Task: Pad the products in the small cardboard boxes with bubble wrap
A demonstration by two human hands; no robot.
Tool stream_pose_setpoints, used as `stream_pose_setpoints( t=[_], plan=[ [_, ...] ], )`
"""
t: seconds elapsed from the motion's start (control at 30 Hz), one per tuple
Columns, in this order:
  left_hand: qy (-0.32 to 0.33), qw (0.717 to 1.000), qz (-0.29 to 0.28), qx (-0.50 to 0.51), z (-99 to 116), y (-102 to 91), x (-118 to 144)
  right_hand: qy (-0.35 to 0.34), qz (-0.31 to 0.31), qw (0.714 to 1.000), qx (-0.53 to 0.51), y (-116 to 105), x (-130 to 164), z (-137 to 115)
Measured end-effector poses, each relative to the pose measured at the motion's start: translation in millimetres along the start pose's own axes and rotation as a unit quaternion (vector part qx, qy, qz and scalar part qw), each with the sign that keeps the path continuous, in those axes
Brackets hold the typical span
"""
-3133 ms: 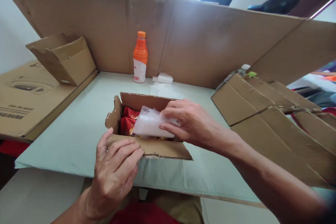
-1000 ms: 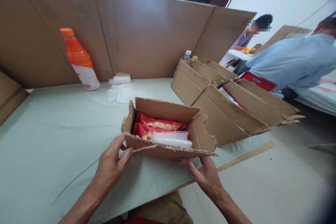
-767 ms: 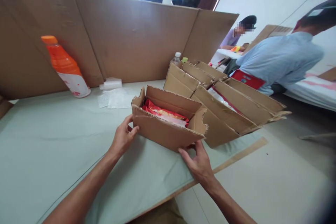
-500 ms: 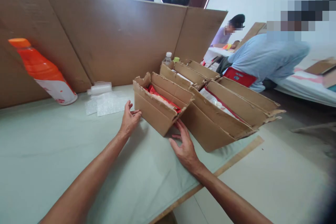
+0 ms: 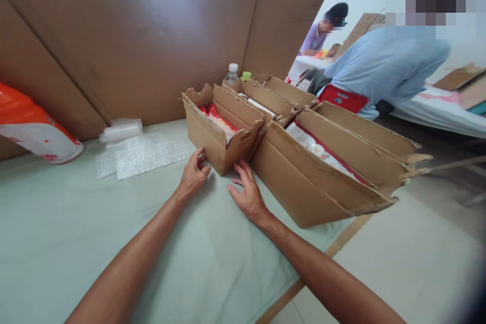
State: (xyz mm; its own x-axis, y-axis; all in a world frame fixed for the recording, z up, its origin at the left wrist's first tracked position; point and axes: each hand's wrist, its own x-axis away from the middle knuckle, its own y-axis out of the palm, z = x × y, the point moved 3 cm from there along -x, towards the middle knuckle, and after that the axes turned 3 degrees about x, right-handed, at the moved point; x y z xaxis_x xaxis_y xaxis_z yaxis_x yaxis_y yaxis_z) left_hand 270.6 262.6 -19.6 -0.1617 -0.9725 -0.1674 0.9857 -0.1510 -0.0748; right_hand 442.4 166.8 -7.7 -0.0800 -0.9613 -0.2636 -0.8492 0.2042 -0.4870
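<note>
A small open cardboard box (image 5: 212,134) with red packets and bubble wrap inside stands on the pale green table (image 5: 76,233), pushed against a row of similar open boxes (image 5: 299,182). My left hand (image 5: 193,176) touches the box's near left corner with fingers curled against it. Just right of it, my right hand (image 5: 247,193) rests with fingers spread at the box's near right corner, beside the larger neighbouring box. Neither hand grips anything.
A sheet of bubble wrap (image 5: 142,154) and a small plastic roll (image 5: 120,130) lie left of the box. An orange bottle (image 5: 36,129) lies at the far left. A tall cardboard screen (image 5: 152,40) backs the table. Two people (image 5: 383,71) sit beyond on the right.
Earlier my right hand put a bubble-wrap pad into the box. Both hands then slid the box away and to the right until it stood against the row of boxes.
</note>
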Motion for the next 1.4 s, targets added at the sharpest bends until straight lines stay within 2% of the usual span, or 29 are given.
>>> stream_pose_setpoints(
  t=[0.17,0.3,0.4,0.53,0.7,0.8,1.0,1.13,1.27,1.4],
  plan=[
    [0.024,0.995,-0.007,-0.097,4,2.8,-2,0.006,-0.009,1.0,-0.002,-1,-1,1],
    [0.062,0.968,0.011,-0.242,20,-10.5,-1,-0.012,-0.014,1.0,0.012,-5,-3,1],
    [0.068,0.93,0.029,-0.359,29,-35.5,-1,-0.043,-0.046,0.997,0.051,-6,-2,0],
    [0.043,0.876,0.028,-0.48,29,-83.3,5,-0.072,-0.044,0.993,0.087,-5,-1,3],
    [0.007,0.82,0.026,-0.572,22,-142.9,31,-0.104,-0.044,0.987,0.115,0,-5,12],
    [-0.009,0.797,0.032,-0.603,24,-163.4,48,-0.108,-0.044,0.985,0.124,1,-8,15],
    [0.01,0.784,-0.006,-0.621,32,-164.6,86,-0.113,-0.046,0.983,0.14,0,-12,17],
    [0.004,0.775,0.018,-0.631,34,-170.7,104,-0.119,-0.047,0.98,0.15,-1,-15,19],
    [-0.044,0.769,0.085,-0.632,32,-193.2,95,-0.133,-0.047,0.977,0.159,-1,-18,19],
    [-0.067,0.777,0.067,-0.622,25,-206.6,74,-0.135,-0.047,0.976,0.165,-1,-21,21]
  ],
)
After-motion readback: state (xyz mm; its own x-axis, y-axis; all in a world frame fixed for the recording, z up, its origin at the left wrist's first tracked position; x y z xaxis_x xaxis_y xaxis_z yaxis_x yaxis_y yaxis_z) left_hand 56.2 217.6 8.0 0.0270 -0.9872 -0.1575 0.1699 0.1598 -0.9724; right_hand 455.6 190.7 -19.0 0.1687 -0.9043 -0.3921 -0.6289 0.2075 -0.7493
